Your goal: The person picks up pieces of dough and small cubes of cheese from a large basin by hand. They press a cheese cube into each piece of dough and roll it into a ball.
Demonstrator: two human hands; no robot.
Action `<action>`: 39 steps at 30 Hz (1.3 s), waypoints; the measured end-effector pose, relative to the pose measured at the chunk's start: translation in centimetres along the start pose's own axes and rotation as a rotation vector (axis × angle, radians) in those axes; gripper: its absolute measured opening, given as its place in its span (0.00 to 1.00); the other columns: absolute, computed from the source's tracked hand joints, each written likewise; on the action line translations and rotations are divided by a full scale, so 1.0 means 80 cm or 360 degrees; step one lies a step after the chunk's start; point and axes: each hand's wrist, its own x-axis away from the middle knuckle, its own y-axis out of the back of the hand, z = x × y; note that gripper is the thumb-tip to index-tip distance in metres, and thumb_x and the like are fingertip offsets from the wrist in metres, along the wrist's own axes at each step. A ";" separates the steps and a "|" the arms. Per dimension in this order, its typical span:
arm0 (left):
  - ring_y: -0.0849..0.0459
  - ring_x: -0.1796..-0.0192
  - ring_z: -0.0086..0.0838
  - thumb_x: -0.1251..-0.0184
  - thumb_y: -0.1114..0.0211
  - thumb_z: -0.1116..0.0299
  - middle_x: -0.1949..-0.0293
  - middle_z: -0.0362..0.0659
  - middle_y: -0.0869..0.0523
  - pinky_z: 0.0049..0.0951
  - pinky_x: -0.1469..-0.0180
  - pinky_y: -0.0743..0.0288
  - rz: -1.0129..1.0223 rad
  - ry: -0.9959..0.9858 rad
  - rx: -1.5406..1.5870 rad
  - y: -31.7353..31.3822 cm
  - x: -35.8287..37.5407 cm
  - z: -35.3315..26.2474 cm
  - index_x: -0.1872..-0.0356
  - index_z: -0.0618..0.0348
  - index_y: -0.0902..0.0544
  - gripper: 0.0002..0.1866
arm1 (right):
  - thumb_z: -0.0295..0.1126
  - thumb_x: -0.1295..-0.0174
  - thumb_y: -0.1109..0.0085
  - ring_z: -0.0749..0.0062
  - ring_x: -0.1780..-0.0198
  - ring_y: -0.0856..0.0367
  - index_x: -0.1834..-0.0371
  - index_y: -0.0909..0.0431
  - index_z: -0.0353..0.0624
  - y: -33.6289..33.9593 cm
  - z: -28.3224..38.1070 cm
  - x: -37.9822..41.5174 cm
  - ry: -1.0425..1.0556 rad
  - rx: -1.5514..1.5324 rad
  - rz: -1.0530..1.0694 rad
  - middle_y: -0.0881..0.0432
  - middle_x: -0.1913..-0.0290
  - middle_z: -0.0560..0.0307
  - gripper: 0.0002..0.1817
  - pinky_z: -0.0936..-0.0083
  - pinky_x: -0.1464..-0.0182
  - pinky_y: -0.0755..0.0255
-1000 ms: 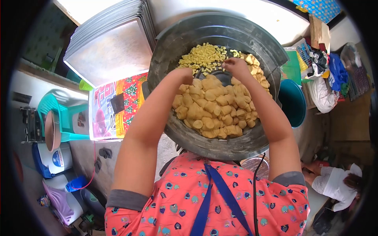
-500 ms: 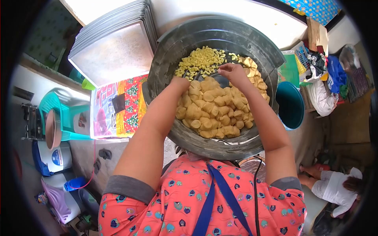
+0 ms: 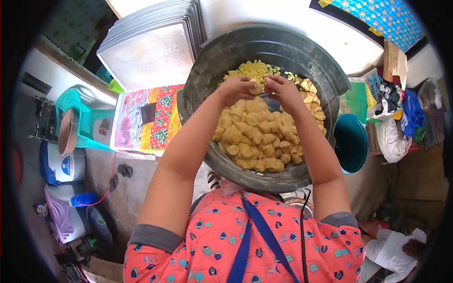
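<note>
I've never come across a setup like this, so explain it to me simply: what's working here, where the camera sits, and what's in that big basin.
There is no machine here, just a person's two bare hands. The camera is worn on that person's head, looking forward and down, so the arms stretch away from you. Before them is a large dark basin. Many pale dough pieces lie in its near part and up its right side, with small yellow cubes at the far side. The left hand holds a piece of dough in its fingertips. The right hand is close beside it, fingertips pinched; whether they hold anything is too small to tell.
</note>
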 end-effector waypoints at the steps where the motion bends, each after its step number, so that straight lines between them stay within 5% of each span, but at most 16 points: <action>1: 0.18 0.59 0.32 0.41 0.38 0.72 0.58 0.50 0.19 0.27 0.58 0.22 0.0010 -0.0036 0.0074 -0.007 0.001 0.001 0.51 0.71 0.27 0.18 | 0.37 0.41 0.38 0.80 0.63 0.23 0.54 0.22 0.41 0.003 0.001 -0.001 -0.0010 -0.0075 0.0012 0.20 0.64 0.64 0.15 0.79 0.59 0.28; 16: 0.18 0.72 0.24 0.42 0.38 0.74 0.69 0.43 0.17 0.22 0.71 0.22 -0.0339 -0.0397 -0.0289 -0.032 0.022 0.002 0.63 0.69 0.20 0.09 | 0.30 0.47 0.34 0.82 0.65 0.25 0.60 0.19 0.38 -0.023 0.017 0.026 0.0272 0.0162 0.0024 0.19 0.66 0.61 0.13 0.82 0.59 0.31; 25: 0.18 0.59 0.26 0.41 0.39 0.75 0.59 0.43 0.19 0.22 0.55 0.22 0.0118 -0.0247 -0.0066 -0.015 0.057 -0.005 0.57 0.69 0.22 0.12 | 0.27 0.51 0.32 0.80 0.67 0.28 0.64 0.24 0.39 -0.044 -0.004 0.033 0.0195 0.0257 -0.0044 0.23 0.68 0.61 0.13 0.81 0.64 0.31; 33: 0.18 0.58 0.27 0.43 0.37 0.75 0.58 0.45 0.19 0.23 0.56 0.21 0.0273 -0.0270 -0.0019 -0.006 0.070 -0.003 0.52 0.71 0.24 0.17 | 0.28 0.52 0.31 0.75 0.61 0.25 0.57 0.28 0.38 -0.050 0.003 0.048 0.0255 0.0491 0.0051 0.24 0.61 0.56 0.20 0.78 0.61 0.26; 36: 0.18 0.60 0.28 0.43 0.37 0.75 0.59 0.46 0.18 0.23 0.59 0.20 0.0242 -0.0276 -0.0010 -0.007 0.073 -0.004 0.53 0.72 0.23 0.17 | 0.27 0.49 0.33 0.74 0.61 0.24 0.54 0.28 0.36 -0.048 0.005 0.054 0.0104 0.0067 0.0140 0.24 0.60 0.55 0.20 0.79 0.61 0.25; 39: 0.17 0.62 0.28 0.43 0.38 0.76 0.61 0.46 0.18 0.23 0.60 0.19 0.0209 -0.0310 -0.0135 -0.010 0.073 -0.004 0.53 0.72 0.23 0.16 | 0.27 0.47 0.34 0.75 0.64 0.22 0.53 0.27 0.35 -0.048 -0.003 0.052 0.0098 0.0146 0.0057 0.22 0.62 0.56 0.19 0.81 0.64 0.25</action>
